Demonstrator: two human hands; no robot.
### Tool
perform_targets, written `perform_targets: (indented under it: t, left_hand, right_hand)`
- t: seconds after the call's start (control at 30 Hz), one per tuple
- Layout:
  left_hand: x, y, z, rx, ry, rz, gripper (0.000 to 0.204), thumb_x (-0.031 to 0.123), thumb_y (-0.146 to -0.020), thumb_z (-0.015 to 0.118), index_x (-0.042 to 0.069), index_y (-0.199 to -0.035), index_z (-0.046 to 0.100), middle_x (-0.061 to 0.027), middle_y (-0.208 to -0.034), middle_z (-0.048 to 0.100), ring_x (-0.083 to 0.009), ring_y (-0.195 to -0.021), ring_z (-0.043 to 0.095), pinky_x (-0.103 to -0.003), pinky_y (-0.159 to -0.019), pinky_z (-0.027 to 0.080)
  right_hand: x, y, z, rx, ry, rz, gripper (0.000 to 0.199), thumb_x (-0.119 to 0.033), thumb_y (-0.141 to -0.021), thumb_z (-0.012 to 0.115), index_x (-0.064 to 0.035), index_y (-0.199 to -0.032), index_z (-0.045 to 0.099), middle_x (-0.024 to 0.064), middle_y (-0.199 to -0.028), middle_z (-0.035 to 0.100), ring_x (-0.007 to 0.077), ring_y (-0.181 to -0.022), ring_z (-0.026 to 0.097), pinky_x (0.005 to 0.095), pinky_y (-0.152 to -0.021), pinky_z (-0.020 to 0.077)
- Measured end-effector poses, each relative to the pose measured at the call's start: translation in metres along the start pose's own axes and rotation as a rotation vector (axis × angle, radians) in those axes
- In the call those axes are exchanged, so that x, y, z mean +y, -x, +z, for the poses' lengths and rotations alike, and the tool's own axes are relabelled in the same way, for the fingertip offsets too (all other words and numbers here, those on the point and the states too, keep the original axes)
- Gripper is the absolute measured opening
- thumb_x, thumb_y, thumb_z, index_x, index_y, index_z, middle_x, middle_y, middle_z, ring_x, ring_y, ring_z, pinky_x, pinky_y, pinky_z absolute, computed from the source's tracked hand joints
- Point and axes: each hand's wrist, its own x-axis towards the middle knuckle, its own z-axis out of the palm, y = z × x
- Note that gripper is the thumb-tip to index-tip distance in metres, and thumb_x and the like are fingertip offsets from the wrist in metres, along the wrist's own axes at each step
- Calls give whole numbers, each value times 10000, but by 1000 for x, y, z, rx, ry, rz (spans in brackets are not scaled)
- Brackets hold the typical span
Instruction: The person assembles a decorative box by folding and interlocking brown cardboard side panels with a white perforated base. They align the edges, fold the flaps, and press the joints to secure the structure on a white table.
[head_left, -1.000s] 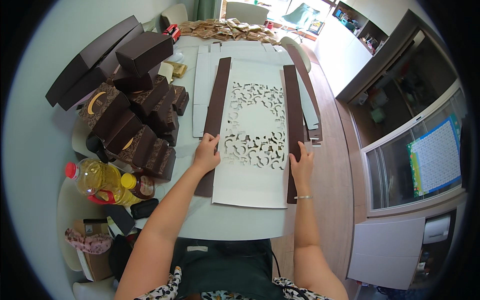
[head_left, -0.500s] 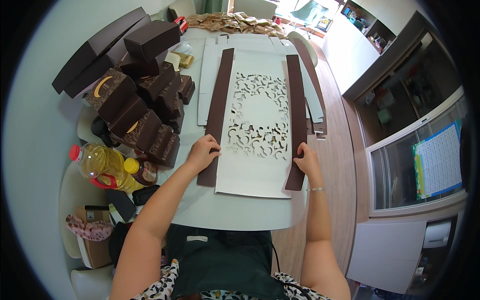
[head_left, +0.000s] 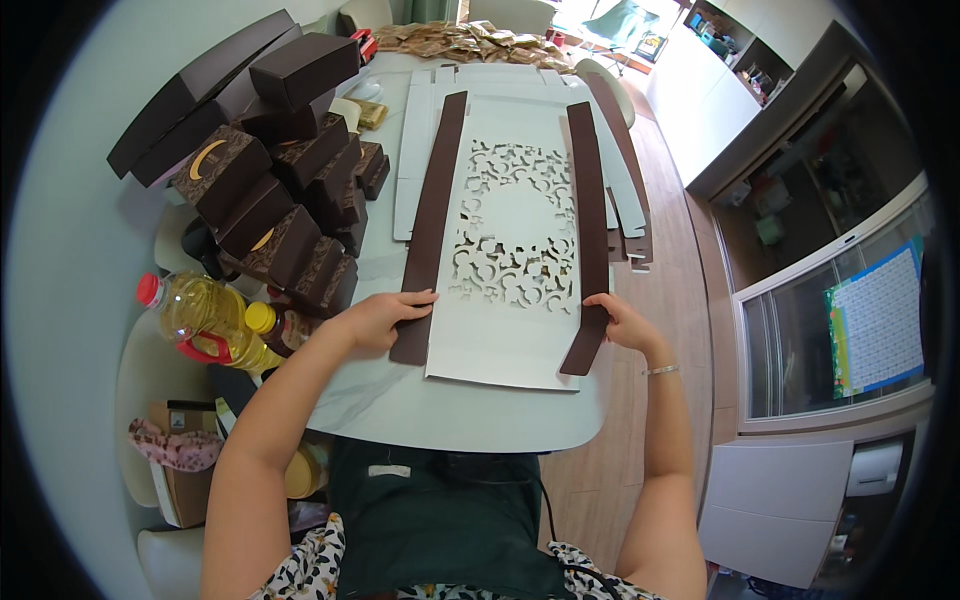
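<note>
1. Carton blank [head_left: 515,215], white face up with a scrolling cutout pattern, lying lengthwise on the marbled desk [head_left: 470,415], its far part over pale flat sheets [head_left: 412,170].
2. Left hand [head_left: 376,318] with fingertips closed on the dark brown left flap [head_left: 437,200], toward the near end at the inner fold.
3. Right hand [head_left: 624,324] pinching the dark brown right flap [head_left: 590,190], its near end angled outward; a matched grip on both sides, presumably for even control of the flaps.
4. Long axis pointing away from the body, probably to put both flaps within equal reach.
5. To the left, stacked brown boxes [head_left: 305,75], oil bottle [head_left: 195,310] and yellow-lidded jar [head_left: 262,318]: tighter room there.
6. On the near side, a bare strip before the rounded rim; on the right, right hand at the desk's edge, with wooden floor [head_left: 660,250] beyond.
</note>
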Motion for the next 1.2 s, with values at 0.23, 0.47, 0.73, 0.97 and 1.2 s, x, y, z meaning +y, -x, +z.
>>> perform_targets:
  t: [0.23, 0.47, 0.73, 0.97, 1.2]
  left_hand:
    - [-6, -6, -10, -148, -197, 50, 711, -161, -715, 522, 36, -1398, 541, -77, -1567, 408, -272, -1444, 378, -362, -1184, 364]
    - [-22, -12, -9, -140, -431, 217, 649, -98, -780, 593, 74, -1402, 529, -53, -1558, 419, -244, -1413, 425, -373, -1189, 374]
    - [-36, -15, -6, -89, -690, 365, 455, 100, -958, 450, 91, -1405, 532, -32, -1541, 445, -199, -1372, 478, -345, -1154, 413]
    - [-36, -23, -5, -186, -890, 423, 468, 87, -944, 501, 4, -1405, 504, -90, -1519, 462, -233, -1343, 507, -315, -1062, 475]
    - [-21, -26, 4, -219, -1061, 433, 468, 73, -917, 521, -25, -1375, 531, -130, -1508, 470, -234, -1353, 501, -290, -1032, 498]
  right_hand:
    - [-3, 1, -1, -125, 179, -78, 716, 130, -765, 626, -94, -1414, 426, 124, -1255, 521, 226, -988, 601, 331, -817, 533]
    - [19, -4, 1, -107, 78, -124, 688, 113, -768, 639, -99, -1393, 442, 111, -1257, 529, 183, -1050, 566, 297, -823, 506]
    - [20, -9, 7, -127, -5, -87, 598, 112, -756, 588, -92, -1296, 432, 101, -1116, 593, 178, -946, 596, 308, -781, 503]
    - [18, -10, 12, -85, 3, -104, 582, 92, -731, 582, -82, -1262, 422, 138, -1009, 614, 221, -893, 613, 343, -778, 513]
    - [19, -11, 13, -72, 95, -41, 567, 99, -733, 596, -75, -1244, 423, 146, -997, 612, 219, -856, 636, 350, -725, 540]
